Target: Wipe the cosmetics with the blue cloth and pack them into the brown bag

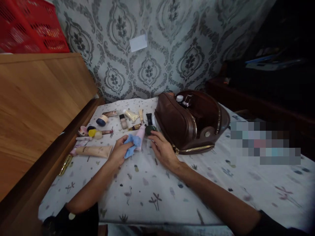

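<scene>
My left hand (119,151) is closed on a crumpled blue cloth (132,145). The cloth lies against a pale pink tube (140,133), and whether my fingers also touch the tube is hidden. My right hand (163,150) has its fingers apart, with the fingertips at the near edge of a dark green round jar (150,130); I cannot tell if they touch it. Just right of the jar stands an unzipped brown makeup bag (177,124), with a white-capped container (179,98) inside. A gold and black tube (134,127) lies beyond the cloth.
Several cosmetics lie to the left, among them a large beige tube (94,151), a foundation bottle (123,121), a cream tube (131,114) and a dark-lidded jar (101,120). A wooden cabinet (44,95) borders the printed sheet (147,203). A patterned wall stands behind.
</scene>
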Demonstrator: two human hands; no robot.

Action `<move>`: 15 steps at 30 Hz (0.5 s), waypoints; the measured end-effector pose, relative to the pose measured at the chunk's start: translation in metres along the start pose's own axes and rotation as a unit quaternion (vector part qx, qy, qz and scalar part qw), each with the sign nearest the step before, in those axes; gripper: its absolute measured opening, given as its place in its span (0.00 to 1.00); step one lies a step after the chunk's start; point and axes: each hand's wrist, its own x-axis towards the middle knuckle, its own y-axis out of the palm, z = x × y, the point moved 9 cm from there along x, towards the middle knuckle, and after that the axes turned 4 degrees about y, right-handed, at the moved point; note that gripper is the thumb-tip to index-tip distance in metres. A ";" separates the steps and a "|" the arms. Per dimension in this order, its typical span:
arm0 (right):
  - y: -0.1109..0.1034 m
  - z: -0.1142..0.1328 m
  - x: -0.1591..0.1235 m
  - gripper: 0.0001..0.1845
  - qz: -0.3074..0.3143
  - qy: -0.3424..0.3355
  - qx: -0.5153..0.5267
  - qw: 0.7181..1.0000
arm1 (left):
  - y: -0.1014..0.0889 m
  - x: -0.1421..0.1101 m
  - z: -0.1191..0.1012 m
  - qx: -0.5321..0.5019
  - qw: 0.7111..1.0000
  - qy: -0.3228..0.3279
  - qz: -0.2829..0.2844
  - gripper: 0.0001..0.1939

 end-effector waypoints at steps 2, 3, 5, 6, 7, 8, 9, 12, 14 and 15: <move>0.005 -0.005 0.000 0.15 0.035 0.059 0.061 0.996 | 0.003 -0.017 0.000 -0.032 0.999 -0.012 -0.001 0.21; 0.011 -0.009 -0.001 0.16 0.061 0.096 0.097 0.989 | 0.005 -0.026 0.000 -0.036 0.999 -0.011 0.007 0.20; 0.022 -0.015 -0.003 0.20 0.107 0.164 0.183 0.963 | 0.015 -0.039 -0.003 -0.002 0.999 0.005 0.054 0.19; 0.027 -0.017 -0.004 0.22 0.122 0.192 0.236 0.945 | 0.021 -0.045 -0.005 0.034 0.995 0.019 0.093 0.18; 0.031 -0.018 -0.005 0.24 0.135 0.214 0.292 0.922 | 0.028 -0.049 -0.008 0.073 0.988 0.033 0.134 0.16; 0.034 -0.018 -0.006 0.25 0.143 0.231 0.344 0.899 | 0.033 -0.051 -0.010 0.108 0.979 0.046 0.169 0.15; 0.036 -0.017 -0.007 0.26 0.148 0.242 0.388 0.877 | 0.034 -0.050 -0.013 0.134 0.971 0.058 0.188 0.14; 0.037 -0.013 -0.008 0.29 0.164 0.255 0.444 0.843 | 0.019 -0.032 -0.036 0.148 0.976 0.109 0.114 0.12; 0.036 -0.009 -0.009 0.31 0.178 0.248 0.426 0.851 | 0.004 -0.020 -0.057 0.148 0.973 0.174 0.025 0.11; 0.036 -0.007 -0.010 0.30 0.187 0.241 0.411 0.859 | 0.003 -0.017 -0.066 0.160 0.965 0.209 0.005 0.11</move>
